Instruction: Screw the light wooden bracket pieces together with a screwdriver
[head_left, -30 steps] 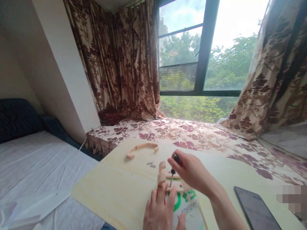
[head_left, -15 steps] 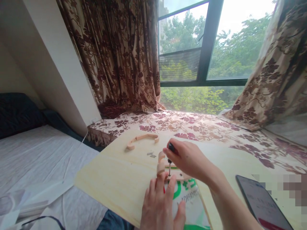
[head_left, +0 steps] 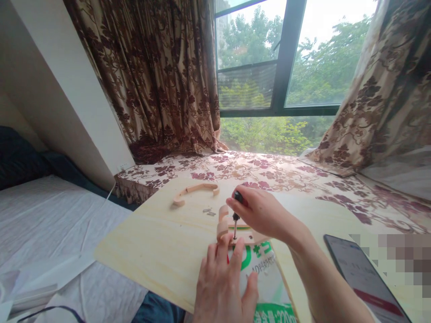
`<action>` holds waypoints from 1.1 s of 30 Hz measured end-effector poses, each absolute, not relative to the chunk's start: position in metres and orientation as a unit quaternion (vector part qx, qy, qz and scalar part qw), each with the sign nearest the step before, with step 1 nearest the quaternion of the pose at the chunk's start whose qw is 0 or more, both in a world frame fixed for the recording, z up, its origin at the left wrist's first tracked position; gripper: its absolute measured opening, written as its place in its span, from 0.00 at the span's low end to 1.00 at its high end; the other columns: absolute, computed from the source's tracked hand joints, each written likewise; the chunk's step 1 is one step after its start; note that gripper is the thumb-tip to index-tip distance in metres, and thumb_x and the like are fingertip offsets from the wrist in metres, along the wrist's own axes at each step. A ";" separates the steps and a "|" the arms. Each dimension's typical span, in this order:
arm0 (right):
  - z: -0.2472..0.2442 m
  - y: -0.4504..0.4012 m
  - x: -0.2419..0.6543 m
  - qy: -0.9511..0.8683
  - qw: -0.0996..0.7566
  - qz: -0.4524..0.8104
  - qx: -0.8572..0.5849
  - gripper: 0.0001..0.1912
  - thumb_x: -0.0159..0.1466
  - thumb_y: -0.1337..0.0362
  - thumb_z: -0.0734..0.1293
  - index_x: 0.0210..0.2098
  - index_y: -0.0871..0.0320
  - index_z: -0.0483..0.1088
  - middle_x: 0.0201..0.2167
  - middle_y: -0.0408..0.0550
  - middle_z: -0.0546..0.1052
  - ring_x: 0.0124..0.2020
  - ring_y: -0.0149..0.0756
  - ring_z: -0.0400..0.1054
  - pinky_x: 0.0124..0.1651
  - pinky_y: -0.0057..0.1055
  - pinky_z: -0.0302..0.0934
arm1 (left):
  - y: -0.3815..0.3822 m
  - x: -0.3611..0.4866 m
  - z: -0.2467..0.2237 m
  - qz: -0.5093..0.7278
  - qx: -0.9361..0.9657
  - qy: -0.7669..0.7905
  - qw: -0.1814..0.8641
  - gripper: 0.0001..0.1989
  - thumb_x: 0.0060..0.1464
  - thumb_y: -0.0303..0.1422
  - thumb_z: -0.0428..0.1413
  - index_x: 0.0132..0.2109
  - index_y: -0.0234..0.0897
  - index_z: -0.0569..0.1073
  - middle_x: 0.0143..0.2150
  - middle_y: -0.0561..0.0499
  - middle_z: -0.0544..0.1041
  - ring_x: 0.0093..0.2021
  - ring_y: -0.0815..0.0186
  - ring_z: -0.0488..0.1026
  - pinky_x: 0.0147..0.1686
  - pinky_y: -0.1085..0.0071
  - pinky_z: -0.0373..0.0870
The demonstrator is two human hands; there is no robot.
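Observation:
In the head view my right hand [head_left: 262, 210] is closed around the black handle of a screwdriver [head_left: 235, 228]. The screwdriver stands upright, its tip at a hole or screw in a pale wooden piece [head_left: 248, 237] with curved ends. My left hand [head_left: 222, 280] lies flat with fingers apart, the fingertips touching that piece's near edge beside the tip. Under the hand and the wood is a white and green printed plastic packet [head_left: 269, 280]. Farther off rests a second curved wooden piece [head_left: 198, 187], with several small metal screws or pins [head_left: 209, 212] near it.
The pale wooden board [head_left: 141, 242] carries all of this. A phone [head_left: 363, 278] lies at the right. Beyond the board is a flower-patterned ledge cover [head_left: 269, 166] below the window. A bed with a light sheet [head_left: 50, 211] is at the left.
The whole view has shifted slightly, so things appear a little higher and further left. Both hands keep their places on the screwdriver and the wooden piece.

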State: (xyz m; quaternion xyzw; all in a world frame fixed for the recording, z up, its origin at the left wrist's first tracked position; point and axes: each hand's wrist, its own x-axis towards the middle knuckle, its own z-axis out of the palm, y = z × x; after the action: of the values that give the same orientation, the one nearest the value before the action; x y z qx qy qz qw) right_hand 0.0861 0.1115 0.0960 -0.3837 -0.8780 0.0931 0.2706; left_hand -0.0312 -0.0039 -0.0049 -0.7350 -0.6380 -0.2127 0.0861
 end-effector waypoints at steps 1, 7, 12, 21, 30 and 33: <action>0.096 0.111 0.086 -0.877 0.271 0.093 -0.385 0.13 0.65 0.58 0.59 0.26 0.56 0.59 0.21 0.41 0.66 0.23 0.28 0.57 0.27 0.28 0.44 | -0.004 -0.032 -0.005 -0.214 -0.735 -0.637 0.085 0.26 0.55 0.38 0.49 0.61 0.45 0.58 0.61 0.46 0.62 0.51 0.57 0.65 0.47 0.60 0.66; 0.096 0.110 0.085 -0.876 0.270 0.089 -0.388 0.14 0.65 0.58 0.58 0.25 0.56 0.58 0.21 0.41 0.66 0.24 0.29 0.57 0.27 0.29 0.44 | -0.004 -0.030 -0.004 -0.223 -0.730 -0.641 0.076 0.27 0.54 0.38 0.50 0.61 0.46 0.58 0.61 0.47 0.62 0.50 0.57 0.65 0.46 0.59 0.67; 0.097 0.110 0.086 -0.877 0.268 0.086 -0.389 0.14 0.65 0.58 0.58 0.24 0.56 0.57 0.21 0.41 0.65 0.24 0.29 0.56 0.27 0.29 0.44 | -0.004 -0.030 -0.004 -0.227 -0.732 -0.637 0.083 0.27 0.54 0.38 0.50 0.61 0.46 0.58 0.61 0.46 0.62 0.51 0.56 0.65 0.47 0.59 0.67; 0.097 0.109 0.085 -0.876 0.273 0.093 -0.386 0.14 0.64 0.58 0.59 0.25 0.56 0.56 0.21 0.40 0.65 0.24 0.29 0.56 0.27 0.29 0.44 | -0.004 -0.030 -0.005 -0.231 -0.732 -0.634 0.091 0.26 0.55 0.37 0.49 0.61 0.45 0.59 0.61 0.46 0.62 0.51 0.57 0.65 0.47 0.59 0.67; 0.099 0.108 0.095 -0.890 0.241 0.214 -0.322 0.07 0.64 0.61 0.59 0.32 0.55 0.64 0.23 0.40 0.68 0.25 0.29 0.59 0.26 0.27 0.49 | -0.004 -0.030 -0.003 -0.219 -0.736 -0.636 0.076 0.27 0.55 0.37 0.49 0.62 0.47 0.57 0.61 0.46 0.60 0.51 0.56 0.64 0.46 0.58 0.67; 0.097 0.113 0.089 -0.884 0.256 0.213 -0.329 0.08 0.64 0.62 0.59 0.28 0.56 0.61 0.22 0.40 0.66 0.24 0.28 0.57 0.26 0.26 0.48 | -0.004 -0.030 -0.003 -0.217 -0.740 -0.632 0.075 0.26 0.56 0.37 0.48 0.62 0.47 0.57 0.61 0.45 0.61 0.51 0.56 0.64 0.46 0.57 0.67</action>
State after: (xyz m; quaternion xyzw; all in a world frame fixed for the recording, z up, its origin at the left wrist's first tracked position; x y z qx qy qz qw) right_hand 0.0893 0.1127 0.0968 -0.3292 -0.8837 0.2129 0.2558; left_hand -0.0300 -0.0041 -0.0027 -0.7402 -0.6318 -0.2173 0.0752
